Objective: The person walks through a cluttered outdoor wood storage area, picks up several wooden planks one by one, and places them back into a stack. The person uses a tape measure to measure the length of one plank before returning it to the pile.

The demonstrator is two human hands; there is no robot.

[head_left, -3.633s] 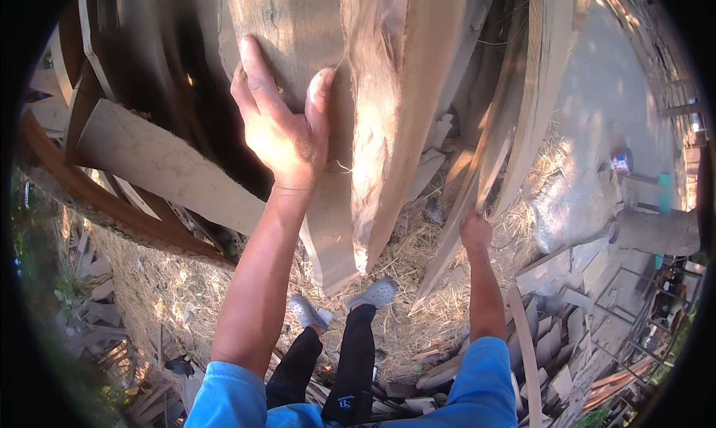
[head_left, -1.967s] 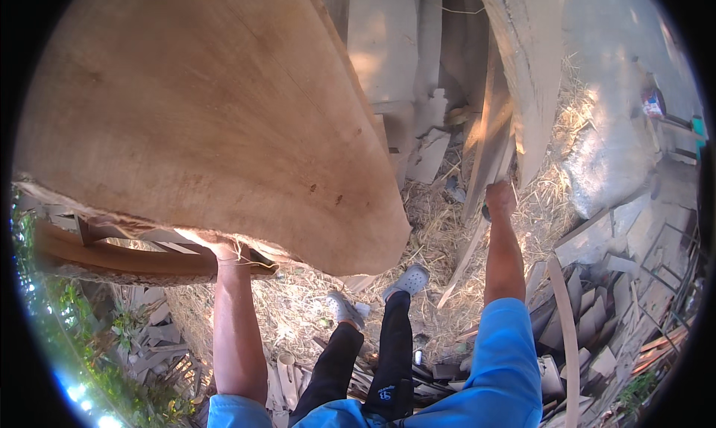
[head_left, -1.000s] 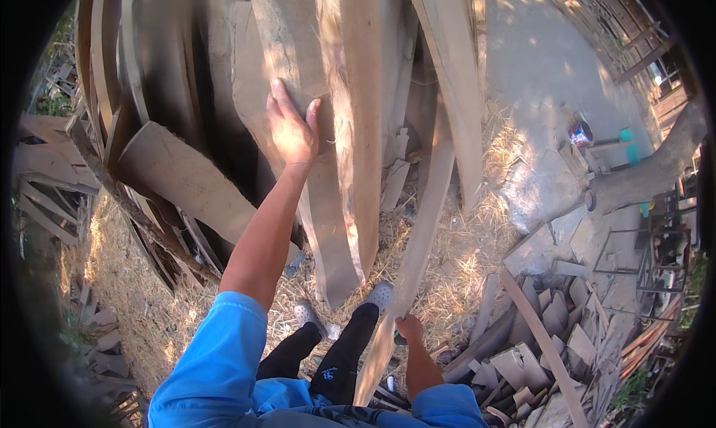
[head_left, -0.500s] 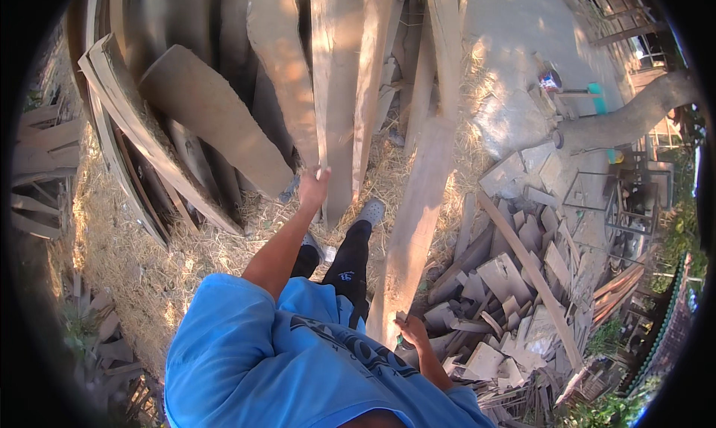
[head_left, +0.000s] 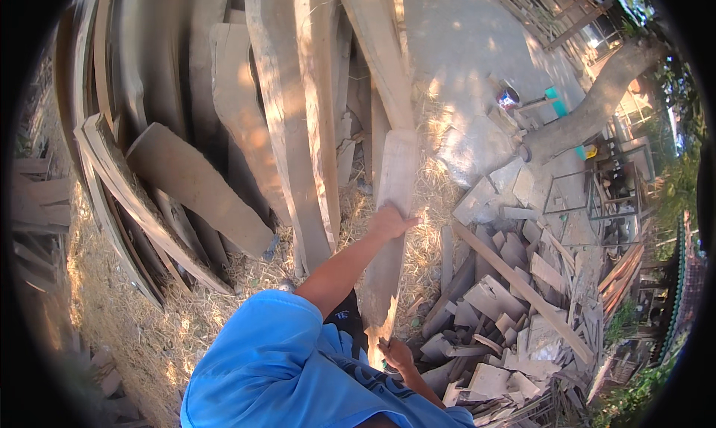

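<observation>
My left hand reaches forward across a long pale wooden board and is closed on it at about mid-length. Its thumb sticks out past the board's right edge. Close to my body, at the board's near end, my right hand is closed around a small dark object with a bit of green, too small to name. Left of the board, several long planks with rough, bark-like edges stand leaning, and a shorter wide plank slants among them.
Broken wood offcuts are heaped to the right, with a long strip lying across them. Straw covers the ground. Farther right are a tree trunk and a metal frame. More boards lie at far left.
My left hand has let go of a leaning plank's edge and moved right onto the pale board. My right hand stays at the board's near end. The view has shifted.
</observation>
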